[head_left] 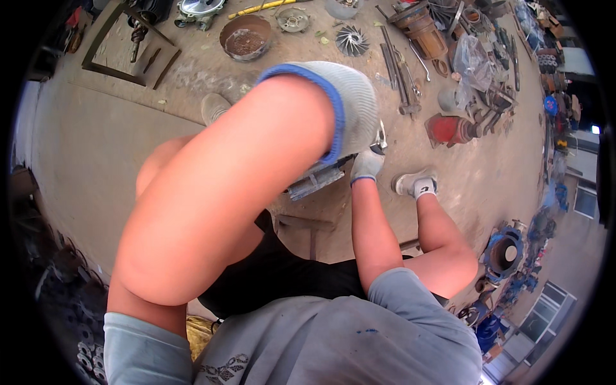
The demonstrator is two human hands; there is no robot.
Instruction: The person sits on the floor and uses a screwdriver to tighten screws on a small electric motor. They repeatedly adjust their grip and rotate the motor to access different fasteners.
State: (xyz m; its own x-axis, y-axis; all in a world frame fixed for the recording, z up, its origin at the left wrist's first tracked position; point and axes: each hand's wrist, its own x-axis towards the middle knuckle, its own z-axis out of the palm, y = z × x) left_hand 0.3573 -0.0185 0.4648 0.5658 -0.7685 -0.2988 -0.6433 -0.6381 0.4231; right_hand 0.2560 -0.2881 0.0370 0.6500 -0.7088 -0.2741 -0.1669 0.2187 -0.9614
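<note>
The dusty floor (481, 186) carries a brown bowl (239, 25), finned wheel (352, 41), metal bars (394, 67) and red part (449, 129)

Through the head camera I classify the location as a mechanical workshop. Refer to the bare, stained floor (160, 131), used as open storage for parts. At the far side I observe a finned rotor (352, 41), a round metal pan (239, 50) and an angular metal frame (114, 74). To the right lie a rusty cylindrical housing (428, 40), long metal bars (393, 72) and a red casting (447, 129). Further right, I note a blue round housing (494, 251); stacked metal rings (85, 351) occupy the lower left.
</note>
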